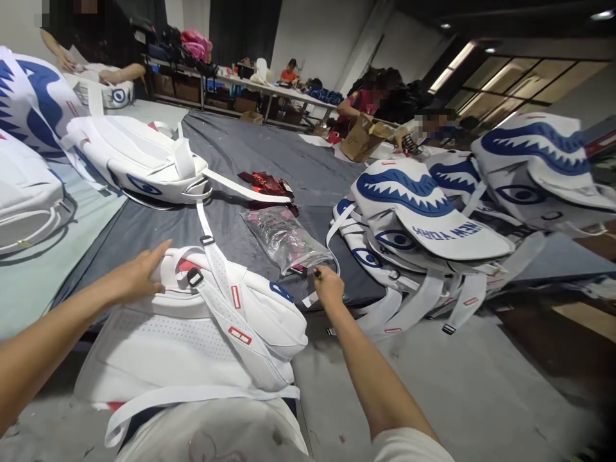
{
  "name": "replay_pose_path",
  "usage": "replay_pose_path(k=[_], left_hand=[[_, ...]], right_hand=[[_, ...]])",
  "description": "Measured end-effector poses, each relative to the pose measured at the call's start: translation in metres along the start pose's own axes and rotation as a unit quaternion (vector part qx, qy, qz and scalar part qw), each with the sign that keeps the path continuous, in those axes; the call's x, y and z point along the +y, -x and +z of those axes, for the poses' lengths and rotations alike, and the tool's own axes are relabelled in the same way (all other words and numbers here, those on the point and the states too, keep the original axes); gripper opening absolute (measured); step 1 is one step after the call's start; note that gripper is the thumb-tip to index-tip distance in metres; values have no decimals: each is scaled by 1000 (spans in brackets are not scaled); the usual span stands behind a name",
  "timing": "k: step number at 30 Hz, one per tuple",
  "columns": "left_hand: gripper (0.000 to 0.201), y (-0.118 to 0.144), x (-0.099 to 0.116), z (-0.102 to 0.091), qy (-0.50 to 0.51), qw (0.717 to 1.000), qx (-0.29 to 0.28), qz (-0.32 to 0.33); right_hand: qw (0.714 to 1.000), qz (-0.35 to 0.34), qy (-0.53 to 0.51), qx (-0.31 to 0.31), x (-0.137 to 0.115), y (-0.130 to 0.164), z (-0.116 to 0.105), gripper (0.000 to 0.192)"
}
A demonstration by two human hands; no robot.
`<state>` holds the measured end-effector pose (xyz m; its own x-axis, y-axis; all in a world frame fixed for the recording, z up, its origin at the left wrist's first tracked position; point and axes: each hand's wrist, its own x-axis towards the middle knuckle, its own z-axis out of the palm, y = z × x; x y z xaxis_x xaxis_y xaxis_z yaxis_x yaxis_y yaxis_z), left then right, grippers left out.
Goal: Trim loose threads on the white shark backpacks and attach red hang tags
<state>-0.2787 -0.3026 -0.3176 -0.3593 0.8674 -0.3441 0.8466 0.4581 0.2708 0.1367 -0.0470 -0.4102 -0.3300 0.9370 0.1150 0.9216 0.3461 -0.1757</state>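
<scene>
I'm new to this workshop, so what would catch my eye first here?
The white backpacks with blue shark faces, piled at right on the grey table. Nearer, the left hand rests on a white backpack lying strap side up, while the right hand pinches the mouth of a clear bag.

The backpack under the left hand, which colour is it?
White backpack, small red tags, under the left hand; head view.

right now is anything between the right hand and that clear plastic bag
Nothing visible: the right hand is already at the open mouth of the clear plastic bag, fingertips touching its edge. The left hand rests on the white backpack.
</scene>
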Motion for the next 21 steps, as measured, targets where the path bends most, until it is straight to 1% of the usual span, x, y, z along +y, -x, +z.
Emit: replay_pose_path(k=[2, 3, 5, 7, 10, 11, 13, 15, 17, 19, 21], left_hand=[[103, -4, -3, 2, -2, 1000, -12, 3], [103, -5, -4, 2, -2, 1000, -17, 4], [103, -5, -5, 3, -1, 1000, -13, 5], [103, -1, -4, 2, 5, 1000, -6, 10], [104, 8, -2, 0, 15, 1000, 7, 22], [104, 10, -2, 0, 19, 999, 13, 22], [103, 11, -2, 0, 29, 999, 20, 22], [104, 9, -1, 0, 37, 999, 18, 17], [106, 8, 3, -2, 37, 999, 4, 4], [108, 10, 9, -5, 32, 999, -10, -9], [110, 14, 17, -9, 35, 999, -18, -11]], right_hand=[[999, 35, 1, -3, 8, -1, -4, 33], [999, 48, -2, -9, 8, -4, -4, 34], [998, 63, -14, -23, 2, -13, 2, 35], [996, 73, -31, -43, -10, -24, 8, 35], [992, 86, -65, -71, -23, -35, 8, 25], [990, 88, -81, -75, -23, -36, 4, 23], [987, 84, -118, -72, -17, -30, -10, 26], [982, 77, -159, -62, -7, -18, -29, 31], [976, 68, -199, -52, -3, -2, -49, 34], [968, 53, -241, -46, -14, 14, -66, 38], [949, 17, -312, -36, -44, 27, -80, 45]])
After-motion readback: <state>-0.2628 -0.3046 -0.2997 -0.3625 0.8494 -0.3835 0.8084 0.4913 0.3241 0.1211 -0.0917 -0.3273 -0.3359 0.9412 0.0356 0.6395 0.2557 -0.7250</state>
